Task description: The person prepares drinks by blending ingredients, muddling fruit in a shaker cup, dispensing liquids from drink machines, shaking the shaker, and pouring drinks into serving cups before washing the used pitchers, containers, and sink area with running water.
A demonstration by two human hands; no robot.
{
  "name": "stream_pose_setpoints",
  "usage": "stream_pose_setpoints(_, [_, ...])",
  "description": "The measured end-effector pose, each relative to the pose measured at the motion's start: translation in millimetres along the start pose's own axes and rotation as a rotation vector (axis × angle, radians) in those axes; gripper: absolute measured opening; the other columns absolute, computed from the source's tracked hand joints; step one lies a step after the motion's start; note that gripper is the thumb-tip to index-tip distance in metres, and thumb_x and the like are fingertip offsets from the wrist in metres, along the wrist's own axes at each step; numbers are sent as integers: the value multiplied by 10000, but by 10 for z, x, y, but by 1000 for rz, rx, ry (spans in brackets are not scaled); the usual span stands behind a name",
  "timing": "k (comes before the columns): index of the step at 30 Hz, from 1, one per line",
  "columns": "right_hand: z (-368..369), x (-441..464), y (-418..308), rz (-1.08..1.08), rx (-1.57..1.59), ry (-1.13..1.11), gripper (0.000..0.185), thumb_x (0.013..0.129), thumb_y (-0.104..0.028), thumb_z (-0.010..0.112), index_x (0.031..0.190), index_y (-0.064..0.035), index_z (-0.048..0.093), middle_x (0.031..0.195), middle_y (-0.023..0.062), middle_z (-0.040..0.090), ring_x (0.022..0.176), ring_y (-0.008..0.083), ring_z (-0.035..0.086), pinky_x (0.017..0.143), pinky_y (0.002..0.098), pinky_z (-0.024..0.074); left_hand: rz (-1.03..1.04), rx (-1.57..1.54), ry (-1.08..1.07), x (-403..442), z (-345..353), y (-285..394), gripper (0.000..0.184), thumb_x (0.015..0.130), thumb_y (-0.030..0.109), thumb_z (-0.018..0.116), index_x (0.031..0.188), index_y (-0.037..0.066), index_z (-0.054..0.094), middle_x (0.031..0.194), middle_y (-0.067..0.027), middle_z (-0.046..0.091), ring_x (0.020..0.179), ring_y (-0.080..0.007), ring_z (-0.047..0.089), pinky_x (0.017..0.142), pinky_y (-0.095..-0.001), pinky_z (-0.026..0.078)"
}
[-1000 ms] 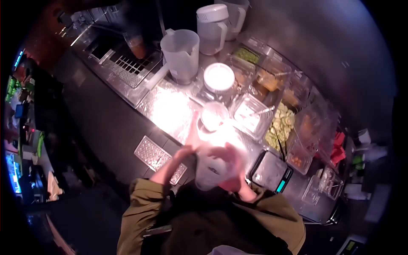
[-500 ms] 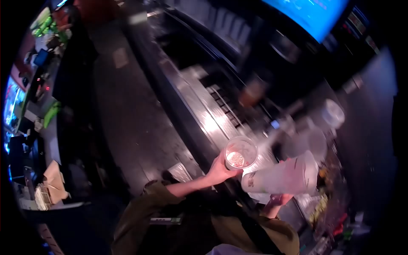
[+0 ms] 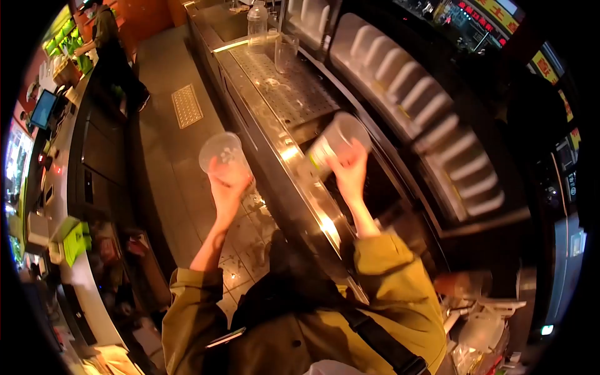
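Olive-yellow sleeves (image 3: 394,262), black strap (image 3: 381,344), dark button (image 3: 296,343)

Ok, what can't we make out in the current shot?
Right cup: print; head view, motion blur.
Left cup: what the pale bits are; head view, blurred.
Co-worker: what they handle; head view, too small.
Pale row: what it is; head view, motion blur.
Containers, bottom right: contents; head view, blurred.

Left hand (image 3: 229,177) and right hand (image 3: 350,165) of the worker, raised in front of the torso and set well apart, each with fingers curled in a grip; forearms reach forward, bare beyond the sleeves, elbows bent outward.
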State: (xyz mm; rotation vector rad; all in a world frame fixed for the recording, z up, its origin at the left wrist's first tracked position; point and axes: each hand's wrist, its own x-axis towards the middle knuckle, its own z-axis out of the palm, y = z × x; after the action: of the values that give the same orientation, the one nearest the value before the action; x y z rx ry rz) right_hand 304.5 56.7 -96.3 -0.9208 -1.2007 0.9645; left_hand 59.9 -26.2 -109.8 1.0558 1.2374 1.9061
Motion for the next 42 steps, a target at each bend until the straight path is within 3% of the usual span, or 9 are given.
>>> stream_pose_setpoints(14, [1785,2370,1277,60,-522,265,905,601,-149,748,1318,-19,211,1252,181,335,1240,279,247,1028,372,219,50,216,-198,4560,-27,-1577,692,635,105,750,1189,-6,348,1109,-137,460,1001,-199,473,863,-305,390])
stream_pose_setpoints(17, [783,1915,1305,64,-632,814,307,743,-6,584,1018,-9,449,933,75,534,828,188,528,756,291,430,200,520,-245,5240,-12,-2037,755,628,118,765,1208,-30,305,1149,-164,419,1078,-224,426,906,-325,362])
stream_pose_setpoints(20, [-79,1117,1703,168,-1273,326,87,777,-36,495,849,-36,543,744,134,571,675,273,568,635,342,461,144,443,-267,5567,152,-2303,829,622,148,778,1246,-49,268,1207,-177,366,1113,-243,405,938,-332,336])
stream_pose_setpoints(21, [-86,921,1836,663,-1214,96,138,770,-105,506,875,-47,575,812,160,605,760,322,586,681,370,470,164,512,-294,5717,78,-2504,837,624,154,780,1252,-47,264,1224,-178,348,1113,-248,405,944,-330,337])
stream_pose_setpoints(24, [139,825,2356,1172,-1214,-315,416,784,-396,513,943,-18,586,841,192,611,817,353,584,731,428,458,96,518,-373,5822,54,-2528,872,634,206,779,1257,-62,230,1241,-186,310,1149,-247,369,961,-347,327])
stream_pose_setpoints(28, [343,772,3029,1395,-1330,-218,262,762,-242,523,893,-51,647,897,114,637,838,262,619,699,336,491,169,790,-297,5634,-138,-2562,893,713,254,715,1307,-76,135,1326,-235,200,1170,-285,358,976,-365,304])
stream_pose_setpoints(32, [256,1174,2515,1192,-1623,-714,277,790,-203,482,987,-81,633,1009,105,617,899,260,610,733,400,497,144,573,-246,4882,-672,-2235,705,820,220,602,1328,-15,173,1324,-205,258,1175,-275,361,949,-342,323])
stream_pose_setpoints(38, [-1064,618,1753,1017,-1428,159,336,821,-301,431,900,-30,613,873,193,611,800,350,589,652,458,470,-85,601,130,3544,-1139,-1960,351,863,171,531,1166,7,466,1107,-111,516,986,-161,491,873,-262,373])
stream_pose_setpoints(42, [-2183,-292,3046,793,-1922,-171,279,847,-312,431,827,-88,598,808,124,626,691,346,608,642,451,481,-125,585,51,2797,-749,-1875,317,876,139,504,1167,21,463,1058,-66,529,928,-107,493,816,-214,380])
